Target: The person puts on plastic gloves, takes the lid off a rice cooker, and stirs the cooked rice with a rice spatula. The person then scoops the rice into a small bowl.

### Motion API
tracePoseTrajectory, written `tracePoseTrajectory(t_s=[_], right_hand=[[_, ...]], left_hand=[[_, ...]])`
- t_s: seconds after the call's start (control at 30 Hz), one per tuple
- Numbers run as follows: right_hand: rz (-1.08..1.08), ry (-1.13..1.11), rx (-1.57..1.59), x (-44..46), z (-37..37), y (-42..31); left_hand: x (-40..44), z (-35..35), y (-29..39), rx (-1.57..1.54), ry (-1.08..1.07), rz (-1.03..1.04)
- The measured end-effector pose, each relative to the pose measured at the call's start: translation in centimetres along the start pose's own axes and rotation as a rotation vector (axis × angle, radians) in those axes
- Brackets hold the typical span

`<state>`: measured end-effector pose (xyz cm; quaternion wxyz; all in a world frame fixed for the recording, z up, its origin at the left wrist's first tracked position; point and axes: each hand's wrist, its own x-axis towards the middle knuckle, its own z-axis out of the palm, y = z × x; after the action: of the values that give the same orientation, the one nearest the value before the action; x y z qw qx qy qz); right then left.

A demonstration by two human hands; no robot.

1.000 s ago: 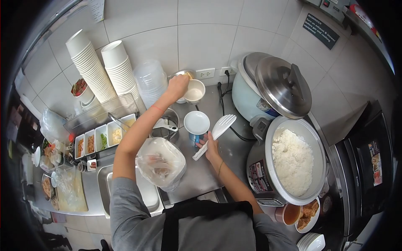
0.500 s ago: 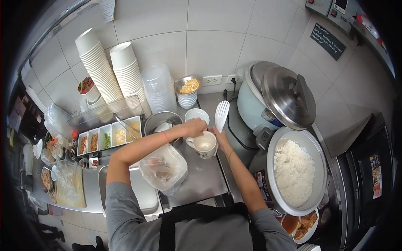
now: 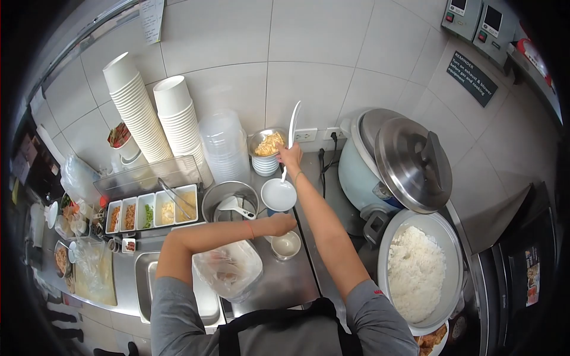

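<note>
Pale tiled wall (image 3: 314,53) at the back, steel desk (image 3: 288,282) below, open rice cooker (image 3: 455,261) off to the right of the person's arms. R hand (image 3: 290,155) is the farther one: fingers closed round the handle of a white paddle (image 3: 293,126), right next to the metal bowl (image 3: 254,142) w/ yellowish bits. That bowl sits on a small-bowl stack (image 3: 265,167), just left of R hand; can't make out if fingers touch the rim. Paddle's long axis runs roughly away from the person, edge-on to the cam, blade at the wall end, handle tail just over the white bowl (image 3: 278,194).

L hand (image 3: 282,225) is nearer the body, curled at the far side of a pale mug (image 3: 286,245); fingertips hidden, so can't tell if it's gripping or only resting there. Mug lies on the body side of that hand.

White bowl is btwn the two hands, w/ smth blue (image 3: 272,212) under it; steel pot (image 3: 217,203) to its left, plastic bag (image 3: 237,276) nearer the person, L forearm crossing beyond it.
</note>
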<state>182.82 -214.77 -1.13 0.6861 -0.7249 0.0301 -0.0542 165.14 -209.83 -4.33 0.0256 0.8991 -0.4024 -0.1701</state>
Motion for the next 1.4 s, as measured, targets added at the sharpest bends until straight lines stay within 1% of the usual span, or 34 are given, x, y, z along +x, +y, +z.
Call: tracePoseTrajectory(t_s=[0.1,0.17,0.23,0.27,0.33,0.37,0.4,0.43,0.5,0.57,0.6,0.7,0.77,0.8,0.9,1.0,1.1,1.17,1.23,1.3,1.33,1.4], right_hand=[[-0.03,0.101,-0.165,0.9,0.9,0.2],[-0.044,0.145,-0.165,1.0,0.2,-0.4],[-0.056,0.183,-0.141,1.0,-1.2,-1.1],[-0.064,0.167,-0.145,0.4,-2.5,-1.8],[-0.078,0.122,-0.178,-1.5,-5.5,-3.4],[-0.087,0.093,-0.208,-2.7,-7.1,-3.4],[-0.1,0.04,-0.184,-3.1,-8.4,-2.1],[-0.115,-0.013,-0.16,-3.7,-9.5,-0.9],[-0.041,-0.112,-0.155,-6.4,-10.9,-0.4],[0.016,-0.215,-0.153,-7.4,-11.9,1.8],[0.014,-0.217,-0.153,-7.7,-12.1,2.8],[0.022,-0.23,-0.163,-8.7,-11.9,4.2],[0.043,-0.253,-0.182,-9.4,-11.7,3.6],[0.024,-0.308,-0.192,-8.7,-12.0,4.6],[0.073,-0.312,-0.307,-9.3,-12.3,1.2],[-0.022,-0.218,-0.387,-5.4,-11.6,2.7],[-0.007,-0.219,-0.29,-3.1,-10.1,1.4],[0.015,-0.226,-0.333,-1.8,-9.8,1.1],[0.037,-0.231,-0.341,-0.7,-9.6,1.2],[0.062,-0.233,-0.315,0.2,-9.5,2.1],[0.071,-0.235,-0.327,0.8,-9.5,2.5],[0.094,-0.233,-0.303,1.3,-9.5,3.2]], left_hand=[[-0.2,0.1,0.3,-0.022,0.009,-0.009],[-1.1,-0.7,0.5,-0.041,0.015,0.004],[-2.4,-2.7,0.8,-0.044,0.1,-0.069],[-3.0,-3.8,0.6,-0.048,0.143,-0.107],[-5.1,-6.1,-2.1,-0.163,0.303,-0.188],[-5.4,-6.5,-5.3,-0.055,0.335,-0.161],[-6.6,-8.6,-6.4,-0.165,0.343,-0.33],[-7.9,-10.0,-8.1,-0.235,0.405,-0.393],[-8.3,-10.4,-11.4,-0.203,0.594,-0.53],[-7.7,-10.1,-14.2,-0.404,0.545,-0.499],[-7.0,-9.6,-15.1,-0.502,0.521,-0.481],[-4.2,-7.9,-16.6,-0.486,0.441,-0.526],[-2.5,-7.5,-17.2,-0.395,0.458,-0.576],[-1.6,-7.3,-17.4,-0.35,0.467,-0.602],[1.1,-7.4,-18.4,-0.744,0.518,-0.846],[3.9,-6.8,-20.0,-1.131,0.569,-0.912],[7.4,-6.2,-23.0,-1.444,0.644,-1.072],[9.0,-5.2,-24.6,-1.659,0.679,-1.192],[9.8,-4.0,-25.2,-1.641,0.696,-1.11],[10.1,-2.4,-25.2,-1.383,0.682,-0.835],[10.1,-3.4,-24.5,-1.463,0.594,-0.813],[10.1,-4.9,-22.0,-1.44,0.535,-0.776]])
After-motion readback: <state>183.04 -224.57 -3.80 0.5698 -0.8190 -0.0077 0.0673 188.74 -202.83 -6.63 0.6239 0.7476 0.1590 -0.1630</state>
